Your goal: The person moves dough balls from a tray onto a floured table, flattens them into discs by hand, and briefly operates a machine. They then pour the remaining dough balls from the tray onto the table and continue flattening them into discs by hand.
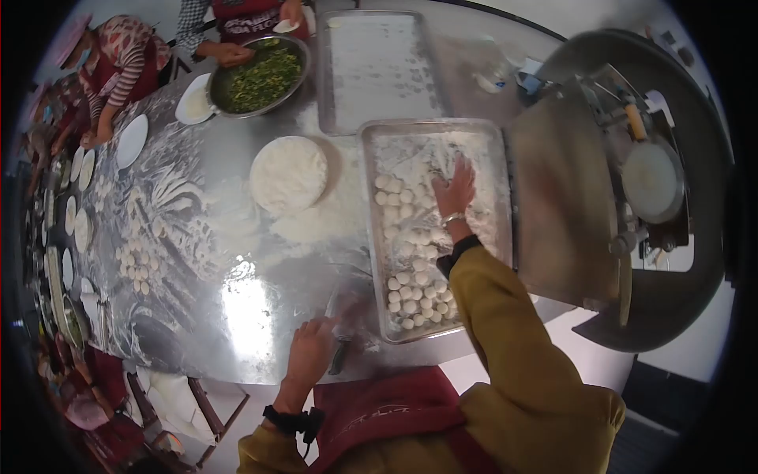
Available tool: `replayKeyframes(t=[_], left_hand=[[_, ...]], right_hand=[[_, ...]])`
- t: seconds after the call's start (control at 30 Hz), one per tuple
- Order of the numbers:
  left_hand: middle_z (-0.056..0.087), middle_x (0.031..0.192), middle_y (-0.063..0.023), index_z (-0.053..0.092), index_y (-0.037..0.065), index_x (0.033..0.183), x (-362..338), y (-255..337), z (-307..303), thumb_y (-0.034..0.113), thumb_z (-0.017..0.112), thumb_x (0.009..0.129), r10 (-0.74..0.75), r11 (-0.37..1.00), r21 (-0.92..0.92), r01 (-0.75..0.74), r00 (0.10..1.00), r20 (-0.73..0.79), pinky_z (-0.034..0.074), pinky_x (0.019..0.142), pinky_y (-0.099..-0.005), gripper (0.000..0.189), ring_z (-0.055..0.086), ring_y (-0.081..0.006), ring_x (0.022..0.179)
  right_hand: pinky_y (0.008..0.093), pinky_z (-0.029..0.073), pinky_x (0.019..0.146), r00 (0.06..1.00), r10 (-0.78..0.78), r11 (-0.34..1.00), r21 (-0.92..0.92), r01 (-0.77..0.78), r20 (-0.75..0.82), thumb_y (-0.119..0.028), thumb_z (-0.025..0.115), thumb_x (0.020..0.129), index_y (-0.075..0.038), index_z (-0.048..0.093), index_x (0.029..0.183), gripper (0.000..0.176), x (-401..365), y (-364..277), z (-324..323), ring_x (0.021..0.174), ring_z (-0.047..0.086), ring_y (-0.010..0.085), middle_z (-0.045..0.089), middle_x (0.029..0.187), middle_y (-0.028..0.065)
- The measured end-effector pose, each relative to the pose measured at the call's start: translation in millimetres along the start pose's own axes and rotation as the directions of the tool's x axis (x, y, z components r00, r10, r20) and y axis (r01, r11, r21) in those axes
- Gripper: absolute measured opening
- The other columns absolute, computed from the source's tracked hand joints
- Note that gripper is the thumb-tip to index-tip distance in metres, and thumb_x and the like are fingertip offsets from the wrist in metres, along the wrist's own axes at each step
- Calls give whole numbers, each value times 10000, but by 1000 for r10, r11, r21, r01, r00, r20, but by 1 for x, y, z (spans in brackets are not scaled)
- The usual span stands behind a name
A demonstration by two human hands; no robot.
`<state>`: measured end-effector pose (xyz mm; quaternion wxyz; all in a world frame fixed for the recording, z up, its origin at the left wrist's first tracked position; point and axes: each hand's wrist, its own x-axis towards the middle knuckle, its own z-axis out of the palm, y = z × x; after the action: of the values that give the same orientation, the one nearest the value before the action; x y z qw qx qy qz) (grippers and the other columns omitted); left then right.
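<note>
My right hand (455,189) reaches into a floured metal tray (368,237), fingers apart over the flour and nothing in its grasp. Small white dough balls (421,294) lie in that tray, mostly along its left side and near end. At the table's front edge is my left hand (312,347), slightly smeared by motion. Beside its fingers lies a knife (339,357) with a dark handle. Whether the fingers touch the knife, I cannot make out. A round white tub of flour (288,175) stands left of the tray.
Behind is a second floured tray (383,71). A bowl of chopped green filling (264,77) sits at the back, by a co-worker's hand (231,54). More dough pieces (138,265) and a white plate (133,141) are at left. A metal machine (564,189) borders the tray's right.
</note>
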<state>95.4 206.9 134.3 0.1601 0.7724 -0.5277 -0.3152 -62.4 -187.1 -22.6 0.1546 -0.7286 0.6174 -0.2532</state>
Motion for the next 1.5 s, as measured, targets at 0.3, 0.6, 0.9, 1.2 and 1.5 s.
replayKeyframes(t=[0.3,0.6,0.9,1.2,1.5], left_hand=[[641,1162,-143,600,85,1249,-42,-23,30,83,555,873,36,999,-38,-38,999,-36,482,941,-448,379,609,-332,1087],[629,1132,-134,536,138,1354,-89,-34,12,83,554,880,82,996,42,-81,996,-29,468,937,-441,478,611,-326,1075],[661,1029,-151,612,94,1248,-161,-54,25,14,559,819,163,985,56,-162,986,-19,476,840,-475,440,614,-348,977],[652,1074,-185,613,70,1235,-201,-29,12,68,564,900,-14,994,109,5,997,82,478,908,-462,339,605,-366,1028],[646,1086,-150,589,102,1274,-201,-12,44,99,573,908,-59,996,77,51,991,116,471,883,-470,367,607,-342,1013]], right_hand=[[544,185,1164,665,-567,690,-160,705,486,-348,739,756,-203,449,1454,770,-110,-20,-35,1397,347,357,472,1456,132],[730,157,1088,722,-61,747,-448,492,690,-541,724,728,-305,242,1565,994,-230,21,-89,1491,110,409,119,1644,116],[626,311,1064,899,36,946,-304,110,437,-410,666,822,-165,521,1324,577,-256,72,-95,1361,396,364,460,1409,147],[645,217,1110,943,235,873,-478,-99,235,-559,588,855,-329,283,1535,780,-243,82,-144,1447,231,454,241,1594,178],[719,47,1120,687,-410,799,-128,588,600,-413,612,890,-448,329,1493,668,-250,11,-118,1486,206,357,340,1577,19]])
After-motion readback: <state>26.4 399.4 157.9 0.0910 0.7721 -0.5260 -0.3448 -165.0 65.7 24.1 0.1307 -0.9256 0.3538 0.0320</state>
